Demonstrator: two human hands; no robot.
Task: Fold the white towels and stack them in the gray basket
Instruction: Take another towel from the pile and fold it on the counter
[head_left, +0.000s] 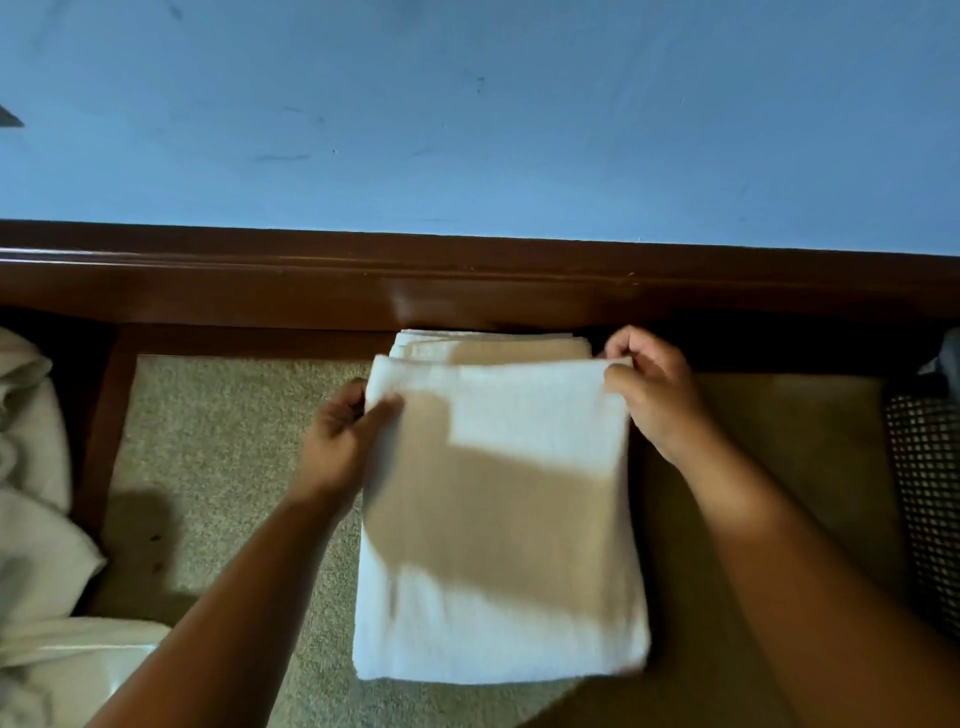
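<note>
A white towel (498, 519), folded into a tall rectangle, lies on a beige textured seat (218, 467). My left hand (343, 436) grips its upper left edge, thumb on top. My right hand (649, 395) pinches the upper right corner between thumb and fingers. Behind this towel, the layered edges of another folded white towel (493, 345) show against the wooden back rail. A dark mesh basket (924, 493) stands at the right edge, mostly cut off.
A dark brown wooden rail (467, 280) runs across behind the seat, below a blue wall (467, 114). Crumpled white cloth (36, 493) is heaped at the left edge. A wooden arm post (104, 431) separates it from the seat.
</note>
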